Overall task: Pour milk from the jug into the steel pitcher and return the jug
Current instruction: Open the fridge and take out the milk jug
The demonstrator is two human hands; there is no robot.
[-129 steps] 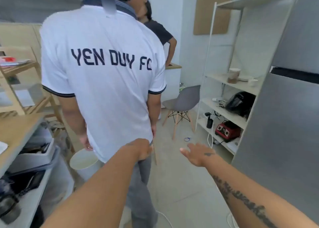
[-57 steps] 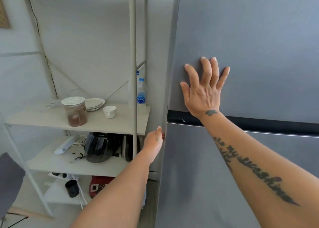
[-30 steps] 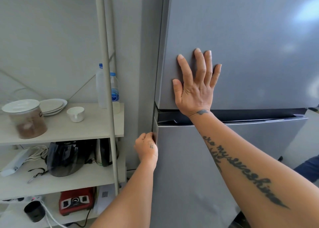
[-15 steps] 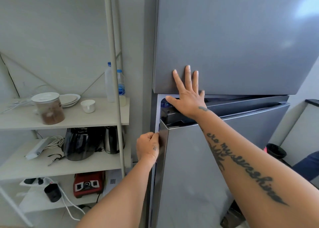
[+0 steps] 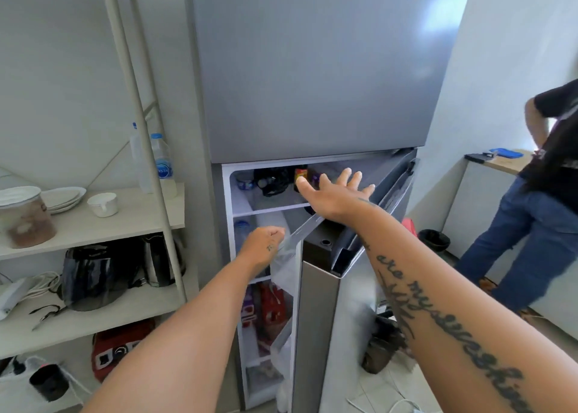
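The grey fridge's lower door stands partly open, swung towards me. My left hand is curled round the door's inner edge. My right hand stretches over the top of the door, fingers spread and holding nothing, level with the top shelf. On that shelf stand dark containers and a small jar with a yellow and red label. A blue-capped bottle stands on the shelf below, and red packs lie lower down. I cannot make out a milk jug or a steel pitcher.
The upper fridge door is closed. A white shelf rack at the left carries plates, a cup, a lidded jar, a water bottle and a dark kettle. A person in jeans stands at the right beside a counter. A black bin is on the floor.
The lower fridge door has swung much further open under my left hand, baring the shelves. My right hand has left the upper door and now reaches over the lower door's top.
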